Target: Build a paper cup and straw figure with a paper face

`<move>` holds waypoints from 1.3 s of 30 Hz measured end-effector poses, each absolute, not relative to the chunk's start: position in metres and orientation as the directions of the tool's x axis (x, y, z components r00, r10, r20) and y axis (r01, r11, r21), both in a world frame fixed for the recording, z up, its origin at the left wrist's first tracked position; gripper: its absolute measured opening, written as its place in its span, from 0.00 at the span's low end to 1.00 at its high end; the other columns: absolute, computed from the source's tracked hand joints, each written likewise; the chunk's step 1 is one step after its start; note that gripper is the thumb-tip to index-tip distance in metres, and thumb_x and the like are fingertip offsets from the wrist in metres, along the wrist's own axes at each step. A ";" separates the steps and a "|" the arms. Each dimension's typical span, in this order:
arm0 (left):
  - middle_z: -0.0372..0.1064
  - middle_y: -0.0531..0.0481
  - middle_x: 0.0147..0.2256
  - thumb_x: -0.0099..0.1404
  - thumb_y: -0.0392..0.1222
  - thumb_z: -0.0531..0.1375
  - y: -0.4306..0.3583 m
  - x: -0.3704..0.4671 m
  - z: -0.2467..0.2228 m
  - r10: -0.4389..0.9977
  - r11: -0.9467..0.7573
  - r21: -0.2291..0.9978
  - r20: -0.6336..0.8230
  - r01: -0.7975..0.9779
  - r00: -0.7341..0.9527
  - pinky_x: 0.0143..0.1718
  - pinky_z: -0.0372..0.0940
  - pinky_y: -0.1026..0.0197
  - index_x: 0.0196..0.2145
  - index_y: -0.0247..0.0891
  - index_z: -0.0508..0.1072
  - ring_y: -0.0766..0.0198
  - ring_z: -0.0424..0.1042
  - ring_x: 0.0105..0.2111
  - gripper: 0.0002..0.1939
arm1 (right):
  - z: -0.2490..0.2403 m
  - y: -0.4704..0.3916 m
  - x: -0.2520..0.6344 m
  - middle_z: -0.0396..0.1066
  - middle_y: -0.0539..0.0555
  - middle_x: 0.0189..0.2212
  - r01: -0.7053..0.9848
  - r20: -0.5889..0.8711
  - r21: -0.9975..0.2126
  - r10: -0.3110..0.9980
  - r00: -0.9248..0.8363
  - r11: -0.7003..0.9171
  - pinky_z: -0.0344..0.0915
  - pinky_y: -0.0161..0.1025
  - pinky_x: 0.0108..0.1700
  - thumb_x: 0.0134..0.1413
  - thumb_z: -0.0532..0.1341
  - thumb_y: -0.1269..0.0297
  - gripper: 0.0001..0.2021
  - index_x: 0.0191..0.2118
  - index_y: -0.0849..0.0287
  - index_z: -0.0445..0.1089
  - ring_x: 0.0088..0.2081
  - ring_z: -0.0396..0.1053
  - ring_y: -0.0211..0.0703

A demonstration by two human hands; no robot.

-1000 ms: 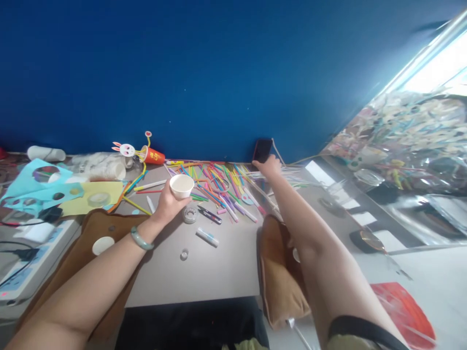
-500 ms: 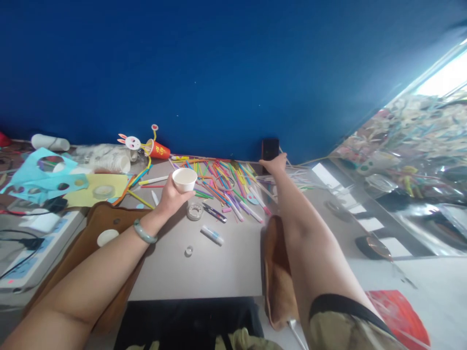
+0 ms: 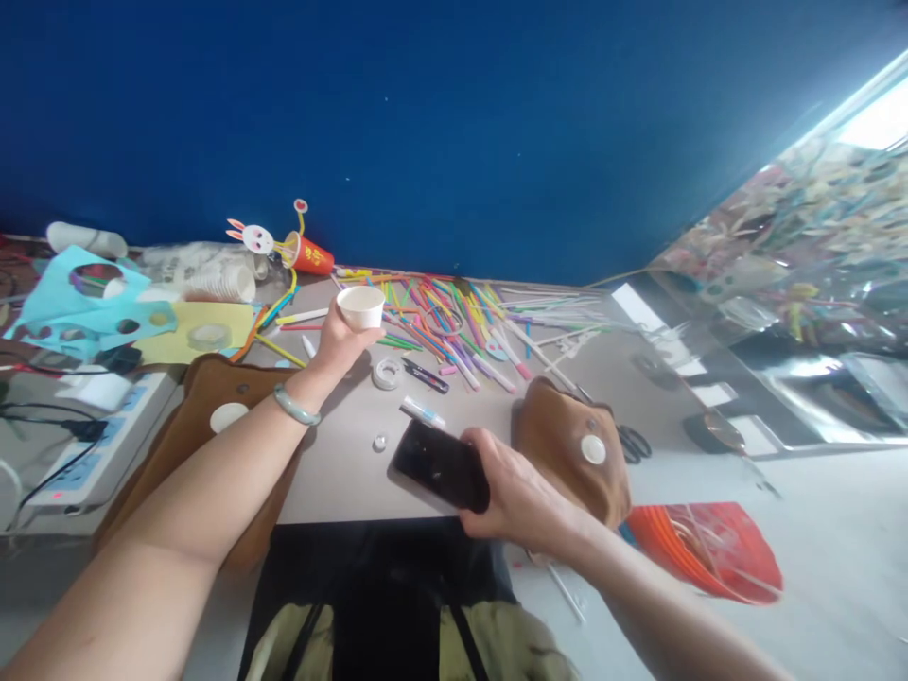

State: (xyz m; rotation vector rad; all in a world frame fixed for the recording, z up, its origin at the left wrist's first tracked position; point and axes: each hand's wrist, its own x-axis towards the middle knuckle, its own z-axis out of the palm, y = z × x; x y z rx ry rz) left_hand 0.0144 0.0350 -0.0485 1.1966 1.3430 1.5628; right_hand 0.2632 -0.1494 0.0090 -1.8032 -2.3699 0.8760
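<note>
My left hand (image 3: 341,342) holds a white paper cup (image 3: 361,307) upright above the table, its fingers wrapped round the side. Low over the front of the table, my right hand (image 3: 507,487) grips a black smartphone (image 3: 441,465) by its right end, dark screen facing up. Just beyond the phone lies a glue stick (image 3: 423,411), with its small clear cap (image 3: 380,442) to the left. A roll of clear tape (image 3: 387,373) and a dark utility knife (image 3: 426,375) rest between the cup and the phone.
Colourful pipe cleaners and pens (image 3: 454,331) spread along the blue wall. An orange cup with a rabbit face (image 3: 312,253) lies at the back left. Brown pouches (image 3: 567,445) flank the work area. A power strip (image 3: 117,440) sits left, an orange container (image 3: 709,549) lower right.
My right hand has brought the phone from against the back wall to the table's front. My left hand still holds the cup in nearly the same place. The view has tipped slightly.
</note>
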 end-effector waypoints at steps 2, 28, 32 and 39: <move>0.74 0.47 0.42 0.36 0.35 0.73 0.036 0.014 -0.049 0.941 -0.170 0.985 0.175 0.043 -0.288 0.47 0.69 0.52 0.45 0.39 0.69 0.54 0.74 0.43 0.35 | 0.004 -0.156 0.259 0.68 0.55 0.39 0.904 -0.339 -0.412 0.901 -0.270 0.116 0.61 0.39 0.36 0.38 0.67 0.64 0.28 0.47 0.58 0.58 0.36 0.67 0.45; 0.73 0.46 0.44 0.38 0.33 0.72 0.039 0.014 -0.051 0.954 -0.222 0.970 0.237 0.099 -0.184 0.51 0.68 0.49 0.48 0.38 0.70 0.52 0.73 0.45 0.36 | -0.024 -0.164 0.225 0.71 0.57 0.37 0.970 -0.113 -0.228 0.987 -0.110 0.082 0.60 0.41 0.32 0.45 0.67 0.35 0.32 0.44 0.57 0.63 0.36 0.74 0.54; 0.73 0.45 0.46 0.38 0.33 0.72 0.039 0.013 -0.053 0.954 -0.232 0.968 0.246 0.100 -0.170 0.52 0.68 0.49 0.49 0.39 0.69 0.50 0.73 0.47 0.37 | -0.016 -0.162 0.247 0.71 0.59 0.44 0.936 -0.080 -0.289 0.969 -0.235 0.203 0.65 0.44 0.38 0.41 0.71 0.40 0.38 0.55 0.54 0.61 0.46 0.72 0.59; 0.73 0.46 0.45 0.38 0.33 0.73 0.040 0.011 -0.053 0.955 -0.221 0.963 0.246 0.152 -0.169 0.53 0.67 0.48 0.49 0.37 0.69 0.51 0.72 0.46 0.38 | -0.026 -0.135 0.252 0.73 0.58 0.38 0.933 -0.112 -0.354 0.987 -0.118 0.072 0.63 0.43 0.38 0.59 0.60 0.47 0.24 0.52 0.59 0.60 0.40 0.73 0.54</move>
